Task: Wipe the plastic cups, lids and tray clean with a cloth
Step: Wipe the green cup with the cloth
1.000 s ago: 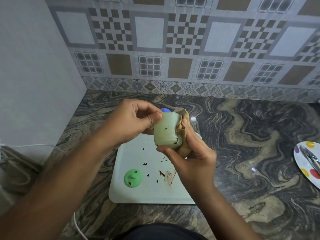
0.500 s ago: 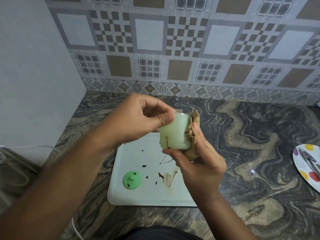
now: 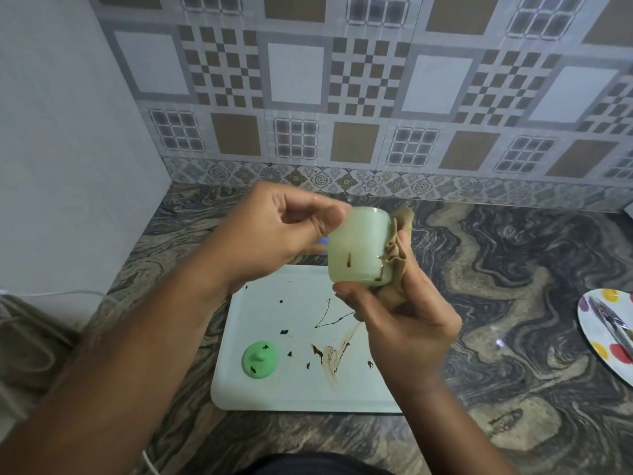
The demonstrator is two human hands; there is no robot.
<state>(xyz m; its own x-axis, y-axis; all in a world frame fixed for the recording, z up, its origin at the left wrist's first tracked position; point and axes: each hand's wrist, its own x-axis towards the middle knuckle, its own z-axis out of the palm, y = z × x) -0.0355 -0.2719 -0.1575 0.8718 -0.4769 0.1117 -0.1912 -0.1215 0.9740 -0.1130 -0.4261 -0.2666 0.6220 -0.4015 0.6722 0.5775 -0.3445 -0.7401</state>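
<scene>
A pale green plastic cup [image 3: 358, 246] is held on its side above the tray, with a brown drip on its wall. My left hand [image 3: 274, 231] grips its closed end with thumb and fingers. My right hand [image 3: 407, 313] holds a brown cloth [image 3: 399, 255] against the cup's mouth and rim, thumb under the cup. Below lies the white tray [image 3: 274, 389], smeared and spotted with brown. A green lid [image 3: 259, 361] with dark specks rests on the tray's left part. A bit of something blue [image 3: 322, 241] shows behind the cup.
The tray sits on a marbled dark stone counter [image 3: 513, 303] in a corner of tiled wall. A white plate with coloured dots [image 3: 596, 323] and metal cutlery on it lies at the right edge. A white cable [image 3: 68, 292] runs at the left.
Both hands have lifted the cup and cloth slightly higher and further from me. The cup has turned in the grip, so the brown drip now faces me.
</scene>
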